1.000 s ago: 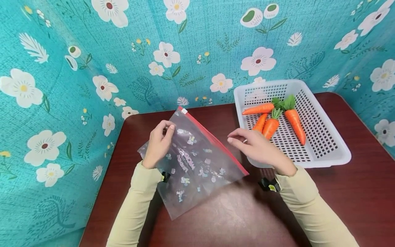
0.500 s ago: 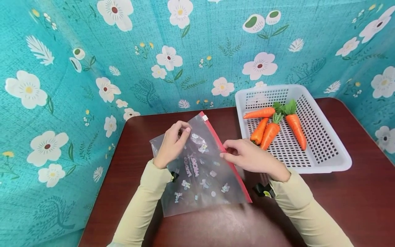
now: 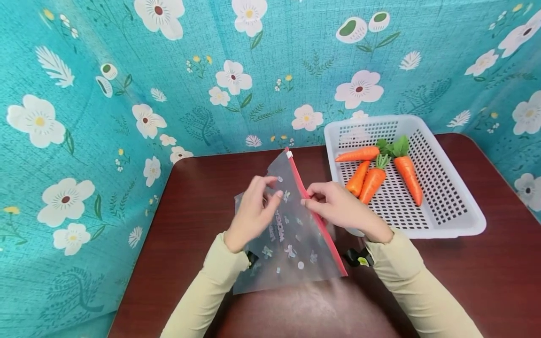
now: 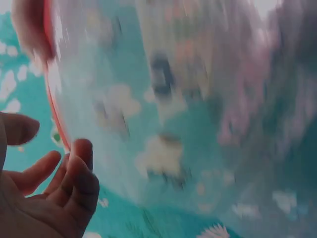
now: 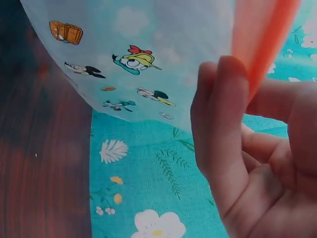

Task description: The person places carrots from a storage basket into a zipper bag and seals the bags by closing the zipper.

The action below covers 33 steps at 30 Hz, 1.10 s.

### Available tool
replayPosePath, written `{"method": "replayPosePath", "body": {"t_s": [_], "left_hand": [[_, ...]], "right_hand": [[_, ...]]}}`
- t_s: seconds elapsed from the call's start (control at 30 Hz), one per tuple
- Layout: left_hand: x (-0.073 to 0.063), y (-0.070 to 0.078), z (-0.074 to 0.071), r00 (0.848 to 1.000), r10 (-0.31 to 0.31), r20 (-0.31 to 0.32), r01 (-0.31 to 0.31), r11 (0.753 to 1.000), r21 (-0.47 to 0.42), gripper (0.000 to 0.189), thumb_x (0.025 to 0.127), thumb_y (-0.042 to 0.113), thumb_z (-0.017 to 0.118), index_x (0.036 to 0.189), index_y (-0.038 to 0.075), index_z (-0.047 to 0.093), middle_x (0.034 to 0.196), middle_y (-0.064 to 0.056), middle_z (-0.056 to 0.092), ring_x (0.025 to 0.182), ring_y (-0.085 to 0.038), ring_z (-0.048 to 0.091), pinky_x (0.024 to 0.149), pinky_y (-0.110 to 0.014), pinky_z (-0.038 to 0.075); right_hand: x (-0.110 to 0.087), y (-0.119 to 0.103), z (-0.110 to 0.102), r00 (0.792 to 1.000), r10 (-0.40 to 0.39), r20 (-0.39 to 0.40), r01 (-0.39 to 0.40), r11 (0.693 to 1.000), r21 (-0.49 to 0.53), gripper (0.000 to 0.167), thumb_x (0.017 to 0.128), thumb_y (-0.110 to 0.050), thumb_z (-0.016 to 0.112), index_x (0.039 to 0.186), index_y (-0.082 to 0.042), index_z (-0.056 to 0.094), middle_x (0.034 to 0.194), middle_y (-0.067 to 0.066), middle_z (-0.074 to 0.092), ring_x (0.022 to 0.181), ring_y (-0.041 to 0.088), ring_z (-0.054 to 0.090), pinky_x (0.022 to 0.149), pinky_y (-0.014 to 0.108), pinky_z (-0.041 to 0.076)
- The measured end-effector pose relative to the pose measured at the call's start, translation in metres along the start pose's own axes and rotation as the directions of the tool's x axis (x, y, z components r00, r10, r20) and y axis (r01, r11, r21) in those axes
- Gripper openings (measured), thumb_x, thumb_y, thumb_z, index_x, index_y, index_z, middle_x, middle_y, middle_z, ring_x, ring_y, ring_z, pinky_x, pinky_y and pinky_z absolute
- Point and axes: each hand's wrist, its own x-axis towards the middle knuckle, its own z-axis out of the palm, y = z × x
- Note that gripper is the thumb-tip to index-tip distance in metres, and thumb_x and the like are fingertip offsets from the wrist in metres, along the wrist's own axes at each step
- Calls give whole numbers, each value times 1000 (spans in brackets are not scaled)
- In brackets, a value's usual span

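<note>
The white perforated basket [image 3: 477, 219] stands on the right part of the table [image 3: 203, 188], close to the patterned cloth [image 3: 186, 75]. It contains four carrots [image 3: 408, 177]: one lies roughly crosswise at the far left, two lie side by side below it, and one lies to the right with its tip toward the near side. Green tops meet near the far middle.

The translucent bag [image 3: 308, 249] is held at a tilt over the table, left of the basket. Printed motifs cover its wall; a red strip [image 3: 331, 240] runs along its right edge, with a white slider [image 3: 289, 154] near the far end.

Right hand [image 3: 338, 206]: extends leftward past the basket's near left side; fingers clamped on the red strip between thumb and fingertips. Left hand [image 3: 255, 213]: in front of the bag, fingers bent, thumb apart from them; contact with the bag cannot be determined.
</note>
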Motion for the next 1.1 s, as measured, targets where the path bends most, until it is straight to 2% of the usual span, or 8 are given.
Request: {"method": "replayPosePath", "body": {"t_s": [0.1, 0.2, 0.3, 0.5, 0.63, 0.73, 0.93, 1.1], "left_hand": [[-10, 14, 7, 996, -24, 86, 28, 998, -50, 43, 94, 25, 63, 132, 10, 50, 106, -3, 53, 65, -7, 51, 60, -22, 48], [-17, 25, 12, 987, -65, 149, 79, 993, -90, 52, 92, 33, 65, 137, 16, 46, 108, 3, 52, 65, -5, 53, 60, -22, 49], [-22, 31, 14, 982, -94, 163, 114, 987, -115, 58, 89, 36, 67, 139, 19, 44, 105, 5, 52, 66, -4, 55, 61, -22, 50], [-25, 36, 14, 984, -102, 147, 127, 977, -169, 57, 88, 32, 69, 138, 17, 45, 106, 2, 55, 74, -3, 59, 66, -22, 54], [-24, 38, 13, 973, -154, 173, 195, 948, -253, 55, 90, 28, 68, 138, 14, 46, 111, 1, 56, 75, -8, 66, 65, -24, 56], [-22, 39, 12, 962, -176, 207, 236, 920, -313, 54, 91, 24, 67, 139, 12, 45, 115, -1, 55, 76, -15, 70, 63, -27, 57], [-19, 38, 10, 950, -185, 251, 269, 893, -360, 53, 93, 18, 64, 140, 12, 43, 117, -3, 55, 79, -13, 70, 65, -31, 57], [-18, 36, 9, 941, -187, 283, 297, 857, -420, 50, 94, 13, 62, 140, 12, 43, 115, -7, 56, 78, -20, 70, 68, -33, 57]], "right_hand": [[3, -1, 3, 1000, 13, 13, -13, 999, 53, 14, 93, -20, 63, 83, -11, 60, 62, 1, 57, 51, 16, 53, 50, 27, 45], [4, -3, 5, 997, 38, 60, -46, 990, 136, 16, 95, -21, 60, 84, -9, 58, 65, 3, 60, 52, 20, 57, 52, 30, 50], [6, -5, 6, 992, 34, 125, -62, 972, 228, 19, 95, -22, 60, 86, -6, 56, 69, 6, 62, 56, 22, 62, 56, 34, 55], [8, -6, 9, 977, -15, 213, -65, 930, 362, 22, 98, -23, 56, 93, -1, 55, 67, 9, 57, 58, 25, 67, 59, 41, 58], [9, -4, 11, 968, -47, 247, -63, 906, 419, 23, 100, -20, 53, 98, 3, 54, 71, 9, 61, 60, 25, 67, 61, 41, 59], [10, -2, 10, 965, -46, 259, -73, 899, 432, 24, 99, -20, 54, 101, 4, 55, 73, 10, 63, 61, 23, 67, 61, 40, 59], [9, 0, 5, 959, -40, 280, -92, 892, 443, 24, 99, -23, 54, 103, 1, 55, 78, 13, 64, 64, 22, 67, 63, 39, 59], [8, 2, 3, 959, -55, 278, -76, 895, 440, 19, 99, -19, 54, 99, 0, 53, 77, 12, 66, 64, 22, 67, 64, 40, 59]]}}
